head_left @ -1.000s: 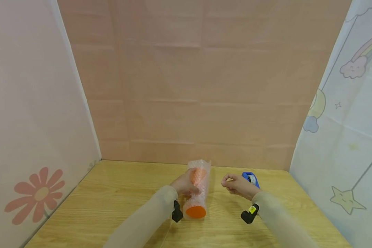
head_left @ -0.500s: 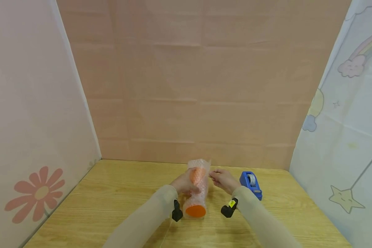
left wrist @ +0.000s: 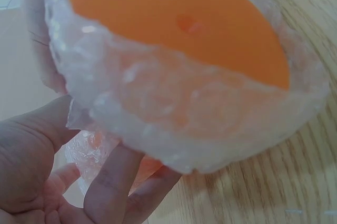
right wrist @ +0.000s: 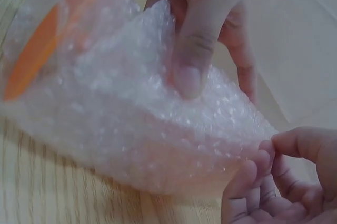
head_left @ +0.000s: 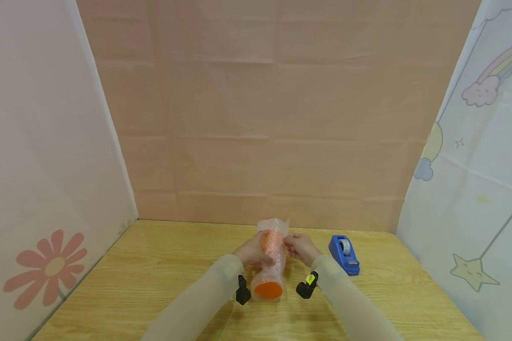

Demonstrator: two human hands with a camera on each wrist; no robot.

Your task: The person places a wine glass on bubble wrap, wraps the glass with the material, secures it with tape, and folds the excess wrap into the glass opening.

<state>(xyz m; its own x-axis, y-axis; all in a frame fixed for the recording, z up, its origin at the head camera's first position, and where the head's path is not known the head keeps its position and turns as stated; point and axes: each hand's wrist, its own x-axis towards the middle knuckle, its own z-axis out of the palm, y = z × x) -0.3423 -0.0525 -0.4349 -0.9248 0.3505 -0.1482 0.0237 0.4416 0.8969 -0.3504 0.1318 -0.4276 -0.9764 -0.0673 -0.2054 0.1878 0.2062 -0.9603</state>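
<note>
An orange object with a flat round base [head_left: 268, 289] lies on the table, rolled in clear bubble wrap [right wrist: 126, 124]. Its base faces the person, and the wrap laps over part of it. My left hand [head_left: 253, 250] grips the bundle around its middle from the left; in the right wrist view that thumb [right wrist: 192, 61] presses on top of the wrap. On the bundle's right side, my right hand [head_left: 302, 248] pinches at the wrap's edge, thumb against fingertips [right wrist: 263, 153]. I cannot tell whether a bit of clear tape is between them.
A blue tape dispenser [head_left: 344, 255] with a roll in it stands to the right of the right hand. The wood-grain table [head_left: 175, 265] ends at a pinkish-brown back panel [head_left: 222, 166]. Patterned side panels stand left [head_left: 47, 142] and right [head_left: 465, 199].
My right hand has moved left from beside the tape dispenser to the bubble wrap's right edge, uncovering the dispenser. The left hand keeps its grip in the same place.
</note>
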